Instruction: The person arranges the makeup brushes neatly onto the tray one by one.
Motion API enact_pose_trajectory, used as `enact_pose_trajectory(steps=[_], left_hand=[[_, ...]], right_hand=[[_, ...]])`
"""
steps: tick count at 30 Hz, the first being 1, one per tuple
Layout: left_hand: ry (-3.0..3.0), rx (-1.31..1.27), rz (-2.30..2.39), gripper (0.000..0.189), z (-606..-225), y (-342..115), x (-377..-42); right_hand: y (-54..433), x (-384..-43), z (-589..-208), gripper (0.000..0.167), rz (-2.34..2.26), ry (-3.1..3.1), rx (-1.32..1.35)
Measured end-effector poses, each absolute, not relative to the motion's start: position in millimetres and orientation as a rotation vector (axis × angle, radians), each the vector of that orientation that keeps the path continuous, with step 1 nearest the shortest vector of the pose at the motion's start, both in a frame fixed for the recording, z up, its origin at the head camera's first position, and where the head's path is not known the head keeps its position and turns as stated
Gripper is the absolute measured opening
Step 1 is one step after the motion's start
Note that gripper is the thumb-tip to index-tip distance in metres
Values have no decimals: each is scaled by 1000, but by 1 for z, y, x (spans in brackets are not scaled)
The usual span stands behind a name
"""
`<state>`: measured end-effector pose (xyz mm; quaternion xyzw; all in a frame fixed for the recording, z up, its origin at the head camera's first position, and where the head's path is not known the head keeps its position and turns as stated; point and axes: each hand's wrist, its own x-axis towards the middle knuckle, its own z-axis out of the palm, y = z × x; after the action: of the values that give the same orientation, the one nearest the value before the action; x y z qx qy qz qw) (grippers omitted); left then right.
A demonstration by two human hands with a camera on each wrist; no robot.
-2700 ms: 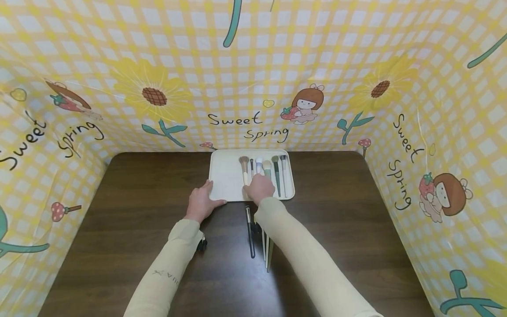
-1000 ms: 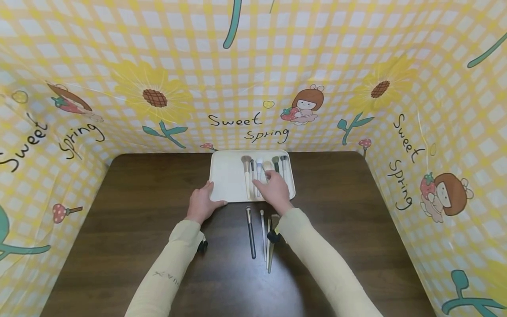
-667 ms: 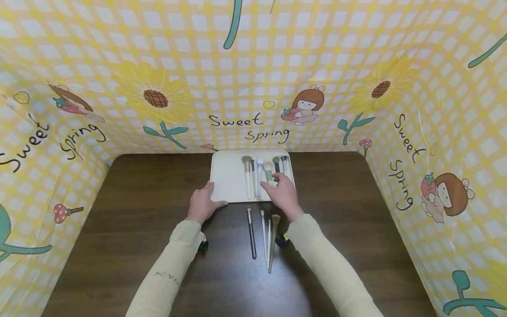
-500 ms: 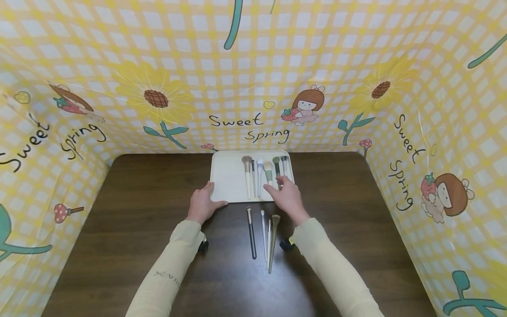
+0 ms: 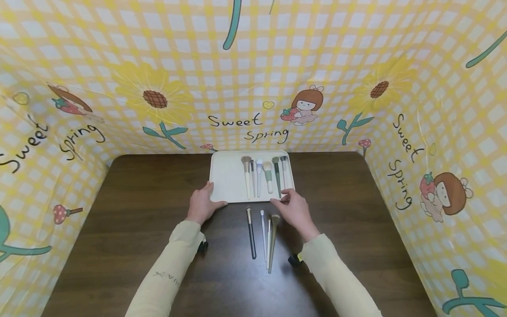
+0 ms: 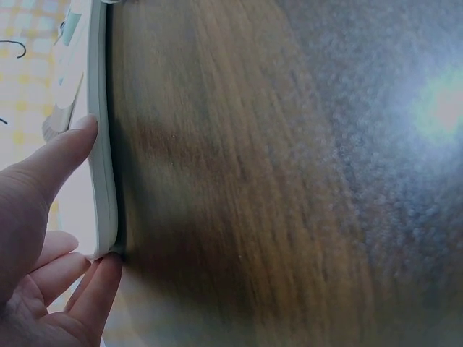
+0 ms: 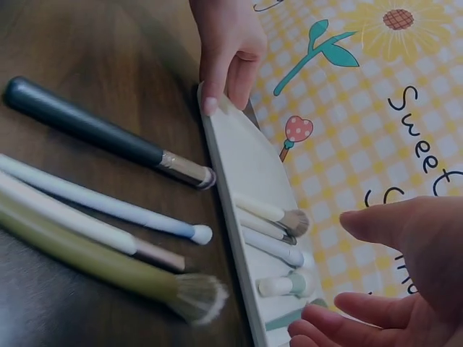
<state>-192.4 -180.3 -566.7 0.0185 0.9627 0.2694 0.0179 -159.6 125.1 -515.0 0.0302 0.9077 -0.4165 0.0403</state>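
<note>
Six brushes (image 5: pixel 259 178) lie in the tray (image 5: pixel 225 176), four others (image 5: pixel 251 233) on the table (image 5: pixel 138 211) before it. The left hand (image 5: pixel 201 203) pinches the tray's near left corner; the right hand (image 5: pixel 295 212), thumb and fingers spread, is at the near right corner.

Four brushes (image 7: pixel 108 202) beside white tray (image 7: pixel 249 148)

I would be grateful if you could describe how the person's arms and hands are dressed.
Both the left hand and right hand are ungloved. The left sleeve and right sleeve are long, plain and cream; dark lettering marks the left forearm, too small to read. A small black device shows at each wrist, the right one beside a yellow patch.
</note>
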Motion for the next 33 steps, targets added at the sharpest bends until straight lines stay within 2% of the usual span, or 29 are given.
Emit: enact_pose_trajectory(steps=[14, 21, 28, 33], left_hand=[[2991, 54, 847, 89, -567, -181, -193], [2986, 51, 846, 88, -565, -180, -191], [2985, 56, 841, 88, -565, -180, -191], [2992, 58, 839, 88, -565, -180, -191]], right_hand=[[140, -136, -522, 47, -1113, 2724, 86], [145, -126, -527, 28, -1073, 2579, 9], [144, -111, -533, 38, -984, 2432, -118], [141, -106, -538, 38, -956, 2437, -165]])
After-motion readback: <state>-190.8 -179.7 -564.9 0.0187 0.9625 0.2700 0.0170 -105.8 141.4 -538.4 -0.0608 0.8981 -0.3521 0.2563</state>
